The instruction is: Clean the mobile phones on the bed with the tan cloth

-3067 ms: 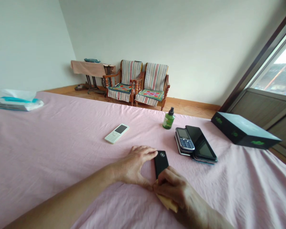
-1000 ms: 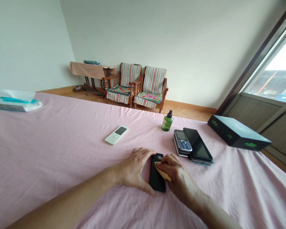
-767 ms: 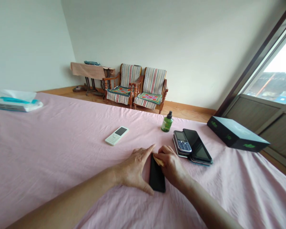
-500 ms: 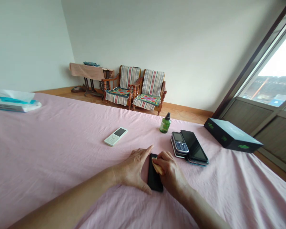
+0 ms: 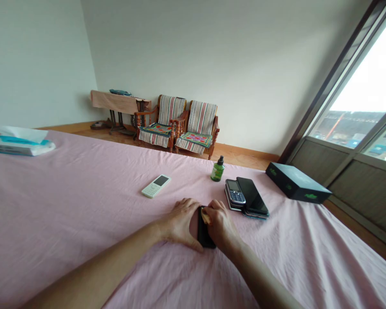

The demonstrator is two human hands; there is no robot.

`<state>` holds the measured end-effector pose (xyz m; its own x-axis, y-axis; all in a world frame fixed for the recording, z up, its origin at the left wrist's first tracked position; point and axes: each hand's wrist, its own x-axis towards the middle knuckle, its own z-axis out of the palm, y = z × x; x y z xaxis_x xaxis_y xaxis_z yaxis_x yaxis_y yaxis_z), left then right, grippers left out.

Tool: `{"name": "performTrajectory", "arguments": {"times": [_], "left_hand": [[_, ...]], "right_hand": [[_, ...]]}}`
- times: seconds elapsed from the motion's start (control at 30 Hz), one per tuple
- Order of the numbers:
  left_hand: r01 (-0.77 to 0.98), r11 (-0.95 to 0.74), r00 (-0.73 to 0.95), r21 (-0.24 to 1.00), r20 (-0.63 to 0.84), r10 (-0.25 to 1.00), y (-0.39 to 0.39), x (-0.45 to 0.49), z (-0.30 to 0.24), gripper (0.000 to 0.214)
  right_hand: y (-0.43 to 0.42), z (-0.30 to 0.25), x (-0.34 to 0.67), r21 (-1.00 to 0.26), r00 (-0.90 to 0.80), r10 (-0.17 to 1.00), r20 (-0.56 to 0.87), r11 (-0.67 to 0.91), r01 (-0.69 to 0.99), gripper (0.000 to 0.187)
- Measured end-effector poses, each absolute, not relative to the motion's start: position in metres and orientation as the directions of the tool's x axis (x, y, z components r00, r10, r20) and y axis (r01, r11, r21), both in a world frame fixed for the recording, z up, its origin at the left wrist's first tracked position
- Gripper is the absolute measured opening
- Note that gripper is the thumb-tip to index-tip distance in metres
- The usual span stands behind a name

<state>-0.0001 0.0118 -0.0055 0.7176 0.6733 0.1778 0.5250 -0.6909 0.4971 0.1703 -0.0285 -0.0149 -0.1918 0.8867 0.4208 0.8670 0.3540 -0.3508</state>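
A black smartphone [image 5: 203,237] lies flat on the pink cloth between my hands. My left hand [image 5: 180,224] rests along its left side with thumb and fingers spread, the thumb at the lower left corner and the fingertips by the upper end; whether they press on it I cannot tell. My right hand [image 5: 219,223] is closed around a small yellowish wiping cloth [image 5: 206,216] and holds it against the upper part of the phone. Part of the screen is covered by this hand. Left of the hands lies a white keypad phone [image 5: 156,186].
A green spray bottle [image 5: 217,170] stands beyond my hands. Right of it are stacked phones, a keypad phone [image 5: 236,193] beside a large dark phone [image 5: 253,195]. A black box [image 5: 297,183] sits far right, a tissue pack [image 5: 22,145] far left. Two chairs [image 5: 196,133] stand behind.
The view has shifted slightly. My left hand's upper fingers have drawn in nearer the phone's top end. My right hand still holds the cloth on the phone, a little nearer its upper left.
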Motion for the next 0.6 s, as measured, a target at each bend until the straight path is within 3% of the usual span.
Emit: {"name": "performTrajectory", "arguments": {"times": [0.6], "left_hand": [[0.544,-0.696,0.715,0.469,0.175,0.676,0.0142,0.0013,-0.0083,0.092]], "right_hand": [[-0.0279,-0.0163,0.171,-0.36,-0.173,0.891,0.42,0.339,0.869,0.024]]}}
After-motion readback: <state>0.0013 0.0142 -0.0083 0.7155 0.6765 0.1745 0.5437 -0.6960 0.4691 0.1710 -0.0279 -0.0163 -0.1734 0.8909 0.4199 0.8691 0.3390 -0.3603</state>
